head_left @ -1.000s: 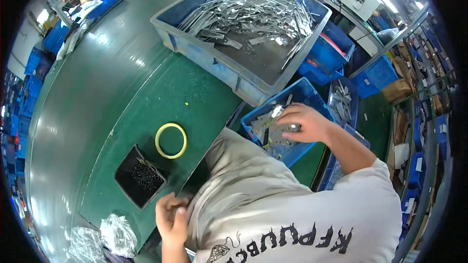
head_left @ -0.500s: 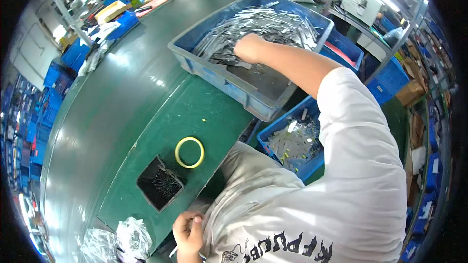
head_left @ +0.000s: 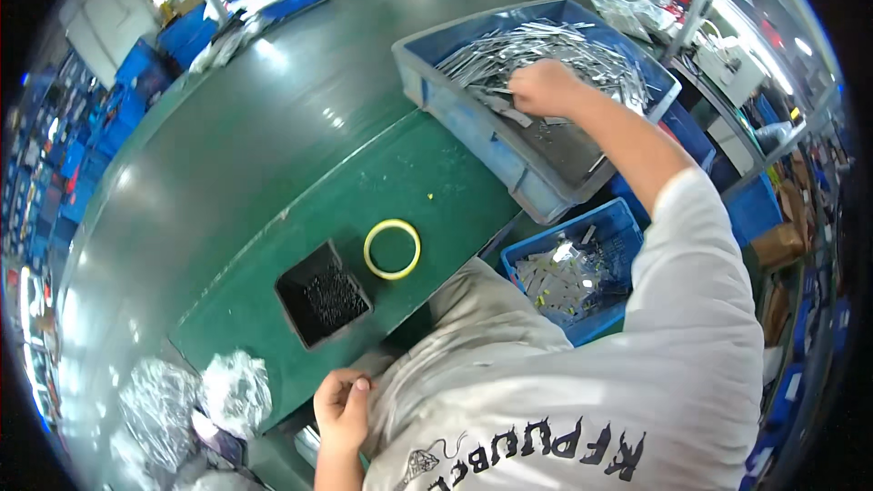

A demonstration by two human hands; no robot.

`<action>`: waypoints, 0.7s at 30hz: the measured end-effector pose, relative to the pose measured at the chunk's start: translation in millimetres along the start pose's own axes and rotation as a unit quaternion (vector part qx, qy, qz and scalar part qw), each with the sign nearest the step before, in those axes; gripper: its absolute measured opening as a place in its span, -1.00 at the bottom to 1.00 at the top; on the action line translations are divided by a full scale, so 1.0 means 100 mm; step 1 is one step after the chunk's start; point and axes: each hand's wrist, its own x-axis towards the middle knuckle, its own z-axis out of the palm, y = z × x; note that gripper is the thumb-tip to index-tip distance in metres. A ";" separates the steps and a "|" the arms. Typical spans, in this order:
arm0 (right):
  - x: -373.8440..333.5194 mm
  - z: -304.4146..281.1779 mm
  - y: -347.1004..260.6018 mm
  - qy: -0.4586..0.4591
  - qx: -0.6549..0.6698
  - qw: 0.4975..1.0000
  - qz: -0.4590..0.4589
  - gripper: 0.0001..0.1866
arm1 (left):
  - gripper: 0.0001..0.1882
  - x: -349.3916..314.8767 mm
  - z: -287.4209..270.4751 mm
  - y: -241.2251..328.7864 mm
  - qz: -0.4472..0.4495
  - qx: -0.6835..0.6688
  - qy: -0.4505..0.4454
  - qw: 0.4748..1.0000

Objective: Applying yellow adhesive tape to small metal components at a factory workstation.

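Reaching into big blue bin, right hand sits closed on metal strips; fingers hidden, grip can't tell. Left hand curled at table edge, contents unclear. Yellow tape ring nr black tray.

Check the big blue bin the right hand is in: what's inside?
The big blue bin holds a heap of thin silvery metal strips, with bare dark floor toward its near end. The right hand rests on the heap, hiding the strips beneath it.
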 end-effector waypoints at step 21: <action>-0.43 -0.82 -3.21 0.275 0.416 0.771 -0.396 -0.76 | -0.58 0.19 0.47 0.26 -0.171 -0.427 -0.158 0.874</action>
